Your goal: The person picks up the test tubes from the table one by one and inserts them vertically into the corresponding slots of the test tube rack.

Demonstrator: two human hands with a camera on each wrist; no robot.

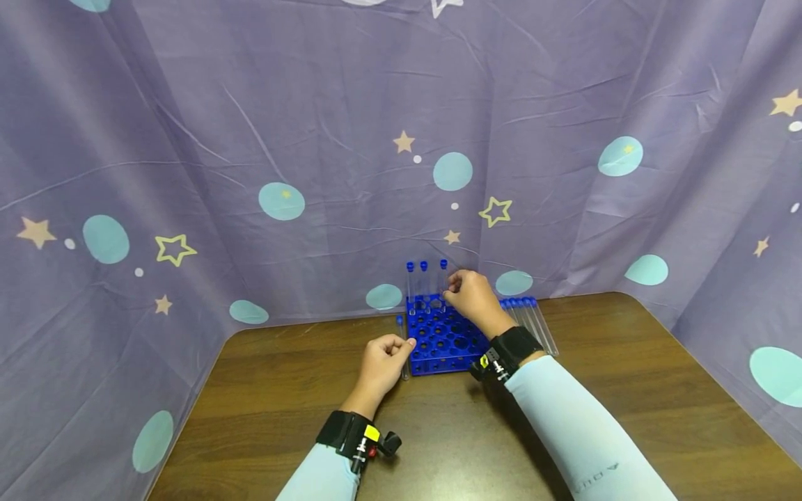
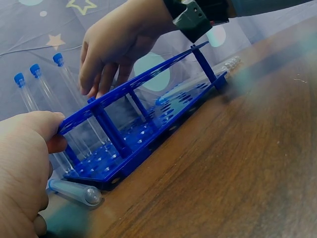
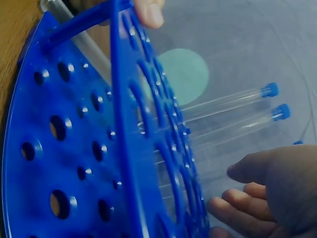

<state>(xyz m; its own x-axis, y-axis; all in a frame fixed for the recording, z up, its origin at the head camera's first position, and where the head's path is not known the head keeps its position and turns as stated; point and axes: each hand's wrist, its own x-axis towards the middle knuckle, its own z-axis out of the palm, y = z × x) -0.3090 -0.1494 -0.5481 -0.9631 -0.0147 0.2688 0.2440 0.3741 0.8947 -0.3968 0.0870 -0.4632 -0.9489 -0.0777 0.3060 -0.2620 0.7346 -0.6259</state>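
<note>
A blue test tube rack (image 1: 438, 365) stands on the table. My left hand (image 1: 382, 365) grips its near left corner, with the thumb (image 2: 47, 123) at the top plate's edge. Three clear test tubes with blue caps stand upright in the back row; two, a left tube (image 3: 233, 103) and a middle tube (image 3: 242, 125), show well in the right wrist view. My right hand (image 1: 473, 299) is beside the rightmost tube (image 2: 74, 82), thumb and fingers apart, partly hiding it in the right wrist view. One capped tube (image 2: 74, 192) lies on the table along the rack's left side.
Several capped tubes (image 1: 535, 323) lie side by side to the right of the rack, partly behind the right wrist. A patterned purple curtain (image 1: 344, 264) hangs close behind the wooden table (image 1: 282, 390).
</note>
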